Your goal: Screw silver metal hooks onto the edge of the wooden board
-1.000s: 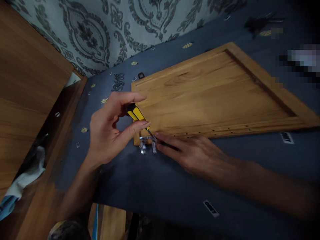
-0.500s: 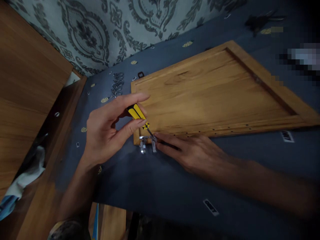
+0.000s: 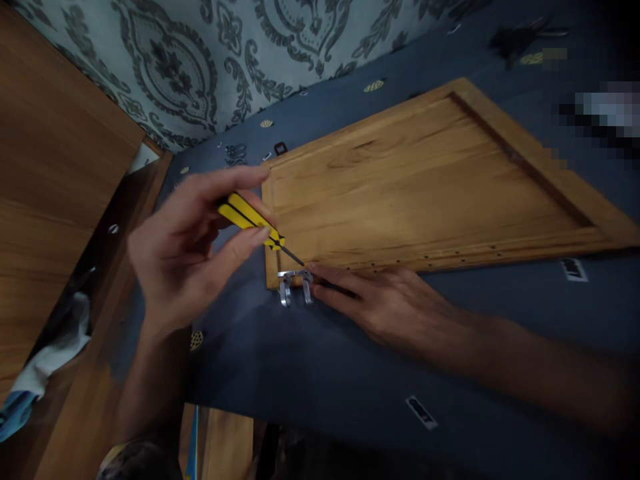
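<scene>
A yellow-and-black screwdriver (image 3: 251,221) is pinched between the thumb and fingers of my left hand (image 3: 193,247). It slants down to the right, its tip at the metal hooks on the near left corner of a framed wooden panel (image 3: 400,180). Two shiny metal hooks (image 3: 307,289) stick out over the panel's near edge, side by side. The fingertips of my right hand (image 3: 393,300) press and pinch at the right-hand hook, and they partly cover it. A row of small dark holes runs along that edge, right of my fingers.
More metal hooks (image 3: 236,155) lie on the dark blue cloth (image 3: 320,373), behind my left hand. A dark ring-like piece (image 3: 281,148) sits by the panel's far left corner. At the far right back is a dark tool (image 3: 520,40). A wooden ledge (image 3: 85,400) borders the left side.
My left hand has shifted left, and the screwdriver now leans lower with more of its handle and shaft showing. My right hand, the hooks and the panel have stayed nearly in place.
</scene>
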### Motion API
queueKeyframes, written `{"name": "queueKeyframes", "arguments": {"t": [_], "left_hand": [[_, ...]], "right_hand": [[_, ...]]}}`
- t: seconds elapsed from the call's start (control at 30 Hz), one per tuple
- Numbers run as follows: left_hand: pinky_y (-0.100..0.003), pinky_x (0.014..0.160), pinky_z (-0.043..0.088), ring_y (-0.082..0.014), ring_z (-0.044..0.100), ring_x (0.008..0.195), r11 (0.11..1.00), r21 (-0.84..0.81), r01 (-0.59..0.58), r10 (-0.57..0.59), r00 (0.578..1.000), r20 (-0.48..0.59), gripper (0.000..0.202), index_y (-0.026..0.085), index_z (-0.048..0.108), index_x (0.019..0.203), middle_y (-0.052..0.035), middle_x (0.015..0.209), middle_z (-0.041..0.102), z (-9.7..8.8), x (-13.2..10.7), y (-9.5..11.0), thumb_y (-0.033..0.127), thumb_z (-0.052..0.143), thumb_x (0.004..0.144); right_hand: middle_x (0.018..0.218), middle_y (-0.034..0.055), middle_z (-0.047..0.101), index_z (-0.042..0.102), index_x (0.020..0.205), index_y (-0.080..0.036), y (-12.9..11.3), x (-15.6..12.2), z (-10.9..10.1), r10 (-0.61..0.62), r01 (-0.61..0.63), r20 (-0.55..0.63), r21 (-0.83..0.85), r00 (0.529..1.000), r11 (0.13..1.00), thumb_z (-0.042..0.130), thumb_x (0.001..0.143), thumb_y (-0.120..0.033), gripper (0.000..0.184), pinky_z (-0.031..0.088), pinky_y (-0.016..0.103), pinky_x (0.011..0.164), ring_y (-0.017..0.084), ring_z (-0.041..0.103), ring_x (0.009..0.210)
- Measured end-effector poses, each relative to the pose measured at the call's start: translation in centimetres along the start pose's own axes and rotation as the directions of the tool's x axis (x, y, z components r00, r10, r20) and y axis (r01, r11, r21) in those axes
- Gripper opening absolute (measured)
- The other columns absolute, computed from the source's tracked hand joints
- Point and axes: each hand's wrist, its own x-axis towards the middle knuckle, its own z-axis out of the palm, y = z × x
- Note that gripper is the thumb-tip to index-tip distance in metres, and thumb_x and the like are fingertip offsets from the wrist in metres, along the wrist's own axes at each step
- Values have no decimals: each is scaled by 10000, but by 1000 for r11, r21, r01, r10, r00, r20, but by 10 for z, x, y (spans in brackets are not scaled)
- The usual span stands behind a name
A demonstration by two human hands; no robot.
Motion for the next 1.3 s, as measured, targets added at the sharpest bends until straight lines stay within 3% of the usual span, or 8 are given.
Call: {"name": "queueKeyframes", "arguments": {"t": [0.1, 0.37, 0.57, 0.77, 0.93, 1.13, 1.3], "left_hand": [[-312, 801, 656, -157, 740, 935, 999, 17, -36, 36, 998, -44, 435, 267, 730, 1267, 52, 1061, 745, -6, 2, -3, 53, 773, 890], [-301, 753, 665, -181, 742, 854, 999, 36, 19, -23, 996, 90, 434, 304, 721, 1283, -7, 995, 748, 2, -1, -3, 150, 800, 884], [-304, 725, 683, -185, 745, 823, 999, 36, -4, 1, 997, 77, 442, 369, 733, 1259, 1, 977, 752, 6, -1, -1, 172, 805, 870], [-344, 755, 683, -196, 740, 859, 995, 65, 76, -82, 992, 99, 404, 348, 738, 1234, -1, 1022, 755, 8, -2, 4, 154, 786, 883], [-381, 784, 680, -201, 739, 877, 991, 91, 102, -114, 985, 127, 400, 367, 722, 1234, 6, 1056, 757, 9, -2, 6, 155, 770, 898], [-360, 728, 645, -203, 707, 867, 988, 154, -9, -10, 992, 127, 408, 350, 713, 1285, -17, 1072, 752, 10, -2, 3, 198, 767, 911], [-337, 603, 611, -205, 686, 773, 982, 174, -68, 55, 996, 76, 385, 400, 750, 1223, -7, 944, 752, 12, 0, 0, 301, 837, 861]], "right_hand": [[1333, 99, 731, 740, 1194, -188, 0, -1, 1, 6, -6, -24, 18, 1000, 1000, 547, 905, -7, 391, 603, 302, 530, 190, 775, 719], [1299, 89, 747, 732, 1200, -183, 0, -1, 2, 0, 0, -38, 8, 999, 1000, 517, 910, -10, 400, 526, 287, 462, 170, 749, 659], [1287, 80, 751, 732, 1191, -196, 0, -2, 4, 12, -13, -39, -9, 999, 1000, 525, 905, -3, 403, 531, 312, 485, 180, 743, 660], [1256, 90, 761, 727, 1196, -187, 0, -2, 7, 2, -1, -82, 16, 997, 1000, 561, 889, -14, 389, 538, 295, 488, 177, 743, 659], [1298, 92, 744, 723, 1199, -199, -1, 1, 1, 20, -20, 9, 20, 1000, 1000, 554, 893, -1, 402, 562, 312, 500, 186, 753, 673], [1296, 121, 738, 718, 1212, -169, -1, 2, -4, 4, -5, 33, 32, 999, 999, 485, 899, 39, 442, 597, 344, 520, 218, 772, 718], [1304, 120, 737, 721, 1224, -171, -1, -1, -1, 8, -9, 28, 30, 1000, 999, 504, 894, 26, 441, 599, 352, 503, 218, 767, 687]]}}
